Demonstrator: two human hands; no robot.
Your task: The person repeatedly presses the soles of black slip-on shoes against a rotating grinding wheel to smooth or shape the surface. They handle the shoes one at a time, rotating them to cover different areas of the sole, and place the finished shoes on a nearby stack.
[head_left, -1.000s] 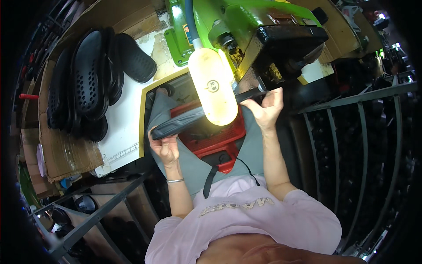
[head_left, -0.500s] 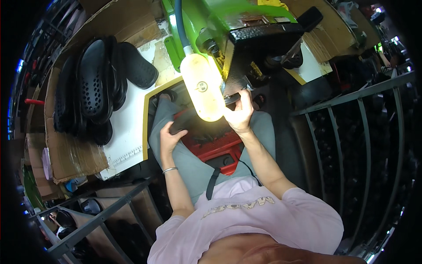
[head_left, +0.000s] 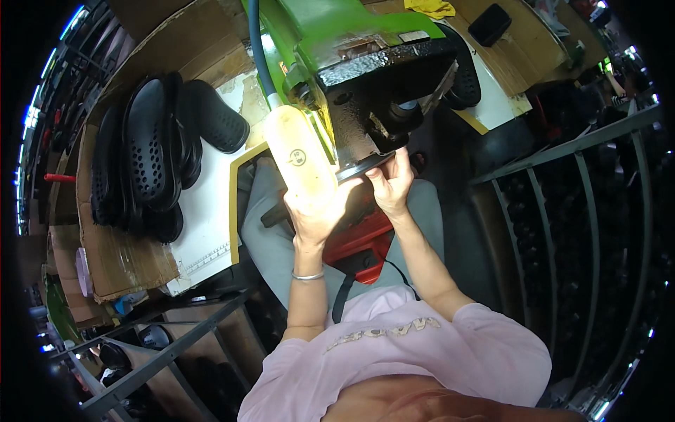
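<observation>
The right hand [head_left: 394, 184] has its thumb and fingers clamped on the edge of a black shoe sole [head_left: 362, 167]. This sole is at the near underside of the black head of a green machine [head_left: 373, 21]. The left hand [head_left: 315, 216] is at the sole's left side, thumb pointing toward it; lamp glare hides its other fingertips, so their grip cannot be told. A lit lamp [head_left: 299, 151] hangs partly over that hand. Left of the machine, more black soles [head_left: 149, 144] lean together beside cardboard [head_left: 133, 264] on a white table [head_left: 204, 239].
</observation>
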